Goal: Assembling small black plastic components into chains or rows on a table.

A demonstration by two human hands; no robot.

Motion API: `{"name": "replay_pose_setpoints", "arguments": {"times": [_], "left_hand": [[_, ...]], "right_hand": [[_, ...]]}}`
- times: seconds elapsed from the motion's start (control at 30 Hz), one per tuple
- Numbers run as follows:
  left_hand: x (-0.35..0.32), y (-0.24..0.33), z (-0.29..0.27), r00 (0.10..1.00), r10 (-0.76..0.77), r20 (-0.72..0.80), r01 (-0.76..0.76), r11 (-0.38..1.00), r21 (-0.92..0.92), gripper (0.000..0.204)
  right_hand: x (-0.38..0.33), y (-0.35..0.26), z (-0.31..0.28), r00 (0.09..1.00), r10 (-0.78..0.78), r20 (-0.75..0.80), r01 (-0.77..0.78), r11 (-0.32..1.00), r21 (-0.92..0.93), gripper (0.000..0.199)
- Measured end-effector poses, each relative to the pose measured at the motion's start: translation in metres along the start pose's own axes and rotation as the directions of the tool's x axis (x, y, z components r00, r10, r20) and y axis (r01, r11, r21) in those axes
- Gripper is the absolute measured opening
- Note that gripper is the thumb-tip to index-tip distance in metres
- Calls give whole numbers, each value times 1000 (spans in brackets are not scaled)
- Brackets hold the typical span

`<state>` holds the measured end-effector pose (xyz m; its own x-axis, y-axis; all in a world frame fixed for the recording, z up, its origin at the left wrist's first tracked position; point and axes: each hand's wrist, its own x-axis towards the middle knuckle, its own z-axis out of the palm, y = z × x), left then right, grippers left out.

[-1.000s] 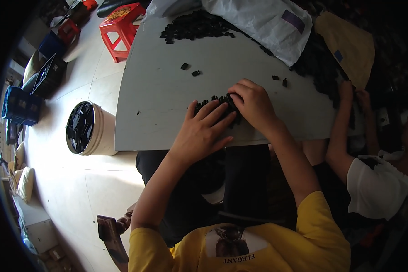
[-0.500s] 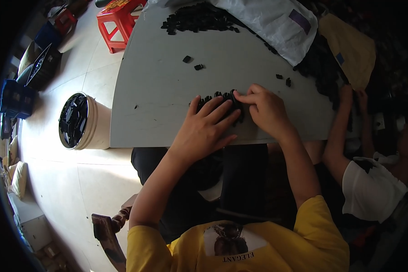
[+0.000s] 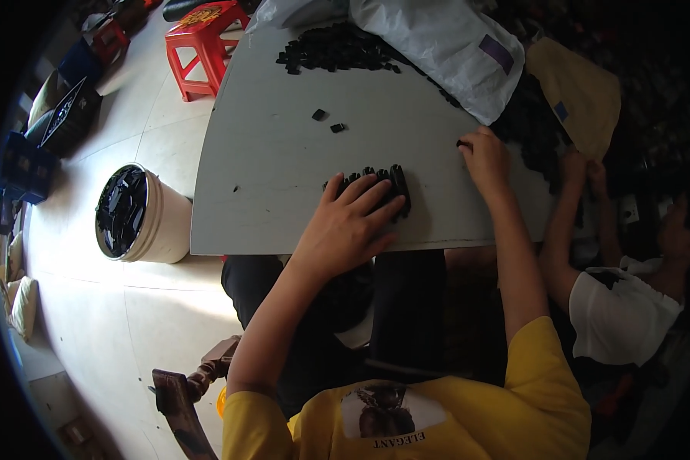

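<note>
My left hand (image 3: pixel 350 224) lies with spread fingers over a row of small black pieces (image 3: pixel 398 184), packed side by side near the table's front edge. The hand covers much of the row; its far and right ends show beyond the fingers. To the right, my right hand (image 3: pixel 485 159) is above the table, thumb and fingers pinched on a small black piece (image 3: pixel 462 143). Two loose black pieces, a squarish one (image 3: pixel 320 115) and another (image 3: pixel 338 128), lie farther back on the table. What the pieces are for cannot be made out.
The grey table (image 3: pixel 268 184) has a heap of black pieces (image 3: pixel 330 50) at its back, beside a white plastic bag (image 3: pixel 445 54). A bucket of black parts (image 3: pixel 161 222) and a red stool (image 3: pixel 202 54) stand left. At right, another person's arms (image 3: pixel 563 222) reach toward a tan bag (image 3: pixel 579 96).
My right hand has left the row and moved right and away, where it now pinches a small black piece. My left hand has stayed on the row. The view has shifted slightly.
</note>
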<state>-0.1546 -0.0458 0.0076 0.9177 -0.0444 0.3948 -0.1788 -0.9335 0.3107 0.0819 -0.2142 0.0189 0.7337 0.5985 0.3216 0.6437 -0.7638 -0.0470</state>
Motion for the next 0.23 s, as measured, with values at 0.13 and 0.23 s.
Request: {"name": "replay_pose_setpoints", "arguments": {"times": [0.13, 0.23], "left_hand": [[-2, 2, -5, 1000, -5, -1, 5, 1000, -8, 51], [-6, -4, 0, 1000, 16, 17, -15, 999, -45, 54]], "right_hand": [[-11, -38, -19, 998, 0, 69, -34, 868, 495, 13], [-20, -65, -12, 986, -145, 87, 19, 605, 796, 12]]}}
